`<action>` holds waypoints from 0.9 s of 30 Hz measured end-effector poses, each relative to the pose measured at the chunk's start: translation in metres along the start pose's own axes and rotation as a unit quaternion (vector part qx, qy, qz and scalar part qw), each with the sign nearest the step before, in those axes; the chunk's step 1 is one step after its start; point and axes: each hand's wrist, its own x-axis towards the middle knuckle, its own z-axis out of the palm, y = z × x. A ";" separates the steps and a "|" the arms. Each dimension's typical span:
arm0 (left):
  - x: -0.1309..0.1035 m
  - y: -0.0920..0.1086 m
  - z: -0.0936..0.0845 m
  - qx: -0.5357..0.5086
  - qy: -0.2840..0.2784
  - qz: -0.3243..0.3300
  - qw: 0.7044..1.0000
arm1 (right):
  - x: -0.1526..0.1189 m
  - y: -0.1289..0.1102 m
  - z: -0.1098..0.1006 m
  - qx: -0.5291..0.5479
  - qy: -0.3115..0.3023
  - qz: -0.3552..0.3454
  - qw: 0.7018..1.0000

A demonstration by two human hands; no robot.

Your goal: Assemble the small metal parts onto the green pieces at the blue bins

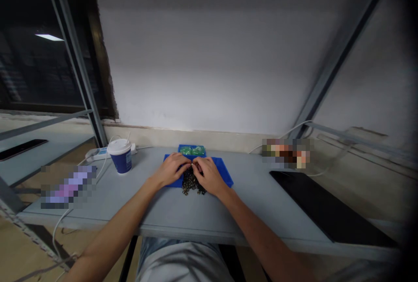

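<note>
My left hand (172, 169) and my right hand (209, 176) meet over a pile of small dark and brass-coloured metal parts (189, 182). The fingertips of both hands are pinched close together, with a tiny bright spot between them. What they hold is too small to make out. Under my left hand lies a blue tray (177, 183), partly covered by it. Another blue tray (224, 172) sits beside my right hand, also partly hidden. Behind the hands, a smaller blue tray (179, 148) contains green packets (192, 150).
A lidded blue-and-white paper cup (121, 160) stands left on the grey table (183, 212), near a white power strip (98, 154) and cables. At far left lies a blurred-out flat item (70, 186). On the right are a black flat panel (326, 208) and a pixelated object (285, 153).
</note>
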 end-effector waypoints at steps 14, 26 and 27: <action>0.000 -0.002 0.001 -0.002 0.006 0.001 1.000 | 0.000 -0.003 -0.002 0.002 -0.003 0.008 1.000; 0.001 -0.002 0.002 -0.003 0.008 0.006 1.000 | 0.001 -0.002 -0.002 0.001 -0.010 0.004 1.000; 0.001 -0.002 0.002 -0.003 0.009 0.006 1.000 | 0.001 -0.002 -0.002 0.000 -0.010 0.004 1.000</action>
